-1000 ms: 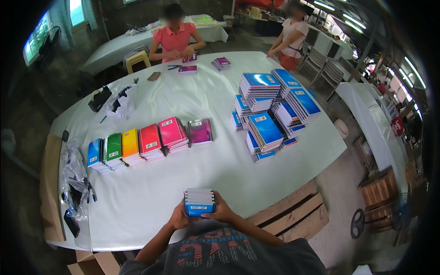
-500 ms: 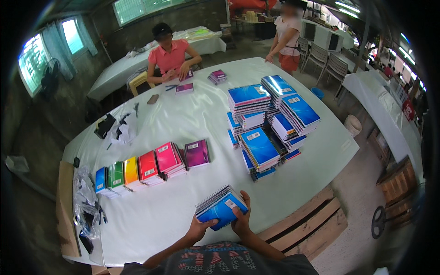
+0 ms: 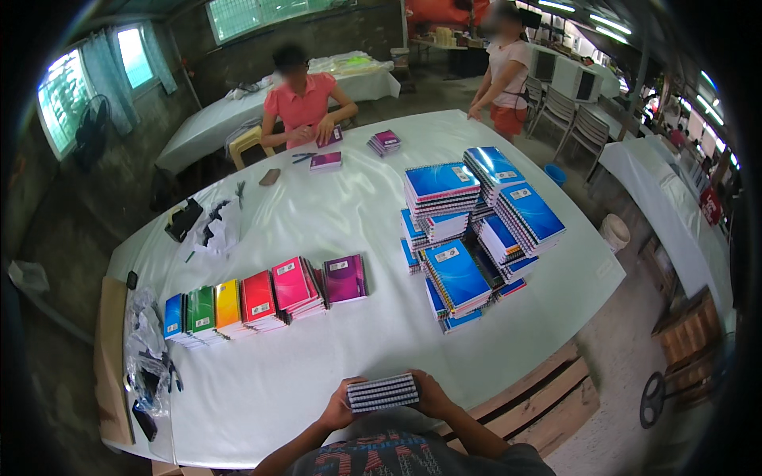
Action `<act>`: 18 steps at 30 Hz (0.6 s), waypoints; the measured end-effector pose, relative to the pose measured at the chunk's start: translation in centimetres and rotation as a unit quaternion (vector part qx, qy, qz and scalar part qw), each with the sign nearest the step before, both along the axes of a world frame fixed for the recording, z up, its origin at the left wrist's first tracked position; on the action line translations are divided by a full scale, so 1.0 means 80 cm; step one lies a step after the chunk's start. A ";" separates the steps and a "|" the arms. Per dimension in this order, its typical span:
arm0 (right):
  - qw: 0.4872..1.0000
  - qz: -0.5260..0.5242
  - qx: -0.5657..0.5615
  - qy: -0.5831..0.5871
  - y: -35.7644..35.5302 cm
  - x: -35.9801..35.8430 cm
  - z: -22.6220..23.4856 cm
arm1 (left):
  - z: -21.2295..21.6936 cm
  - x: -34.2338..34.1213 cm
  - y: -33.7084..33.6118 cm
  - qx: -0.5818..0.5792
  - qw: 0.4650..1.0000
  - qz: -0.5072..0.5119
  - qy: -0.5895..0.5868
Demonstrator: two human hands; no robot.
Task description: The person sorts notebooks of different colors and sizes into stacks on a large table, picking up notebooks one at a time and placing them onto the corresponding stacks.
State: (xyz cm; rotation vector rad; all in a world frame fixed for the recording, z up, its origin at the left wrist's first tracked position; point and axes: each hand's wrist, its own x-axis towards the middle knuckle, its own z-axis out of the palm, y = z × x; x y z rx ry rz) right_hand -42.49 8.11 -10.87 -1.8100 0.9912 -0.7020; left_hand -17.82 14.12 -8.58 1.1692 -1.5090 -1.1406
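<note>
Left hand (image 3: 340, 410) and right hand (image 3: 431, 394) clamp stack of spiral notebooks (image 3: 383, 393) between them, fingers wrapped on its ends — held at near edge of white counter (image 3: 333, 230). Beyond: row of coloured notebooks (image 3: 262, 297), then blue notebook piles (image 3: 468, 230). Far side — seated person in pink shirt (image 3: 302, 103).

White table (image 3: 333, 230) before you, row (image 3: 262, 300) at your 11 o'clock running blue, green, yellow, red, pink, purple, glossy blue piles (image 3: 472, 226) at 1 o'clock, white-edged stack (image 3: 382, 392) with dark spiral dots in your hands.
</note>
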 end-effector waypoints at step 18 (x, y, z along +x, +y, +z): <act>0.995 0.020 -0.081 0.048 -0.003 -0.016 -0.003 | -0.021 -0.003 0.000 -0.039 0.949 -0.019 -0.313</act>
